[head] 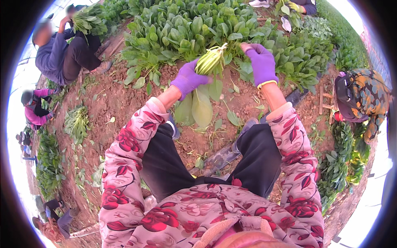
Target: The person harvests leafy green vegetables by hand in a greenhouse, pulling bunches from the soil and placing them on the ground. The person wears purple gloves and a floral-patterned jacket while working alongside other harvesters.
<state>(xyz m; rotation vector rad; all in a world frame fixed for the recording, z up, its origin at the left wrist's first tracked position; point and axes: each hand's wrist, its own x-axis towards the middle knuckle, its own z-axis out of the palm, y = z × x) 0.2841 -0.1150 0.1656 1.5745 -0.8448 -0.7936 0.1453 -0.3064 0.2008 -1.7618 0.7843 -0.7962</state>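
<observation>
My left hand [193, 76], in a purple glove with bare fingertips, grips a bunch of leafy greens that look like spinach [209, 62]. The pale green stems point up and away from me, and the broad leaves hang down below the hand towards my knees. My right hand [259, 59], in a matching purple glove with a yellow band at the wrist, is just right of the stem ends, at the edge of the growing plants [198, 28]. Its fingers are bent near the leaves; whether they pinch something small is not clear. Loose leaves lie on the soil [192, 139] between my feet.
A dark strip, perhaps a hose [221, 159], crosses the soil between my feet. Cut greens lie in piles at the left [77, 124] and right [335, 161]. Several people crouch or sit at the left; others are at the top right and the right edge.
</observation>
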